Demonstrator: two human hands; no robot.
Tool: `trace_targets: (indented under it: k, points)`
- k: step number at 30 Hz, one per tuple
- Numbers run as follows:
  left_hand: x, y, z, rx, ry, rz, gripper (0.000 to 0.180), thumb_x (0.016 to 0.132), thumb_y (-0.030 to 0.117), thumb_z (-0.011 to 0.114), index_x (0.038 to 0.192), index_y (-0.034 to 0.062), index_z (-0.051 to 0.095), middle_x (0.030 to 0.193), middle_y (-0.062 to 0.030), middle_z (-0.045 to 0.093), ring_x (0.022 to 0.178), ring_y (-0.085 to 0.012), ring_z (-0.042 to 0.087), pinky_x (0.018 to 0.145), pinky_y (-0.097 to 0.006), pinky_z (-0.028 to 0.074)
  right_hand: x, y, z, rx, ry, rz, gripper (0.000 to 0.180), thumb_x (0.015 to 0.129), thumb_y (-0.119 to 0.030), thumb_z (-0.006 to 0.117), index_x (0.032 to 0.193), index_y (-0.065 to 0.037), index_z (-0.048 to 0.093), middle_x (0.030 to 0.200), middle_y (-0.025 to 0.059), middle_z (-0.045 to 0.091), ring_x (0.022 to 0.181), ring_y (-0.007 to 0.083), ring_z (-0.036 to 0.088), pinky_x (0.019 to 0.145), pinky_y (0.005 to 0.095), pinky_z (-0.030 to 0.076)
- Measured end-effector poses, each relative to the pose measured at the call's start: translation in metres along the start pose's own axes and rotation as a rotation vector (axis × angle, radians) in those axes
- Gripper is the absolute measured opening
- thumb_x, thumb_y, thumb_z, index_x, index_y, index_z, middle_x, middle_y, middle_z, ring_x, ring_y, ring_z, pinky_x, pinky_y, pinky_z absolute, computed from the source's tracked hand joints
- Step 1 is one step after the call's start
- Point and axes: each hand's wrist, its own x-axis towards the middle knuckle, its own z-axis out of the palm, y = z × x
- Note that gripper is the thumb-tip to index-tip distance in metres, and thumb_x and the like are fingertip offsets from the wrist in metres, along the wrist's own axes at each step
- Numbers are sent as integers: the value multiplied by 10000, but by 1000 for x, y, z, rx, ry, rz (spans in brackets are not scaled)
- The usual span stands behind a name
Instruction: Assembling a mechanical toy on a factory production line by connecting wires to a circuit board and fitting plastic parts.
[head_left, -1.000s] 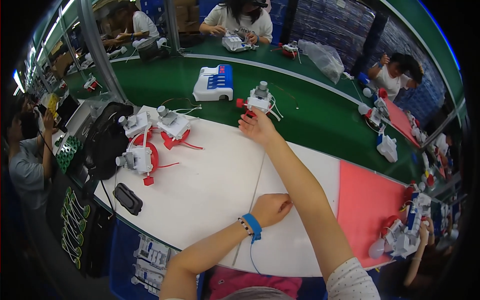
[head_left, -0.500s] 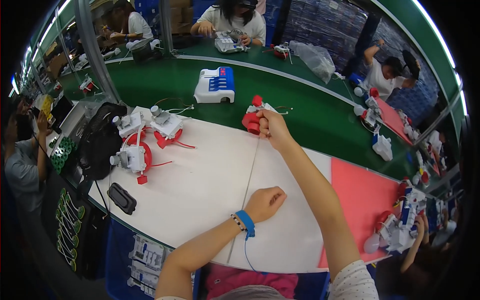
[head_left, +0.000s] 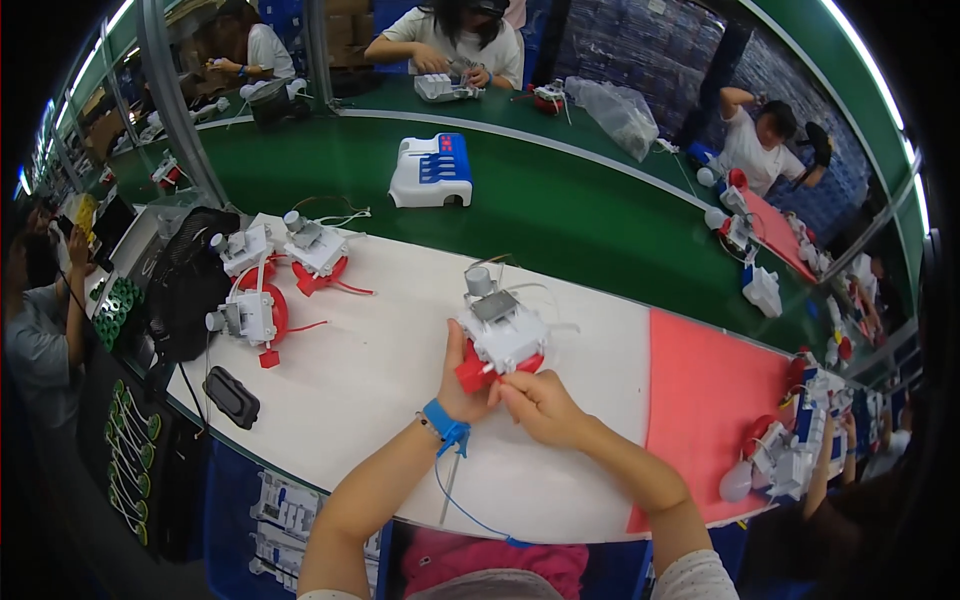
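White plastic assembly with grey cylinder and red lower part [head_left: 508, 338] has moved from the far edge of the white tabletop [head_left: 390, 330] to above its middle. The left hand [head_left: 462, 388], earlier apart from it, now holds its left side, fingers part-open; the right hand [head_left: 545, 408] curls nearly closed fingers against the red part, their grip unclear.

A factory assembly line, by every sign: a long green work surface [head_left: 580, 205] arcs across twelve o'clock, beyond it a co-worker [head_left: 440, 40] bends over a white housing [head_left: 445, 90], with another person [head_left: 755, 145] at two. Look-alike white-and-red assemblies [head_left: 317, 252] cluster at nine, a blue bin [head_left: 226, 505] of white mouldings [head_left: 280, 508] sits at seven, and blue, plastic-wrapped stacks [head_left: 640, 50] rise at one!
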Motion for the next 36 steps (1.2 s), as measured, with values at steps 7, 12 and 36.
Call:
trace_targets:
  k: [7, 12, 36]
  points:
    - [6, 3, -11, -37, -235, -70, 869, 727, 736, 258, 1295, 79, 303, 1279, -187, 361, 1141, -389, 391, 921, -486, 366, -12, 4, 1, -111, -202, -43, 119, 838, -121, 506, 796, -35, 578, 620, 85, 530, 534, 170, 490, 510, 276, 386]
    - [6, 0, -16, -286, -143, -123, 829, 735, 712, 301, 1244, 61, 362, 1230, -193, 398, 1096, -380, 425, 873, -482, 403, -15, 1, -24, -131, -466, 181, 200, 776, -194, 612, 906, -41, 607, 774, 91, 603, 695, 177, 563, 655, 267, 443]
    - [14, -4, -14, -207, 72, -186, 716, 801, 628, 271, 1290, 111, 347, 1249, -157, 431, 1130, -329, 439, 949, -455, 354, 241, 111, -128, -311, 646, 544, 711, 745, -381, 603, 1259, 27, 329, 1160, 187, 478, 936, 295, 548, 643, 351, 514]
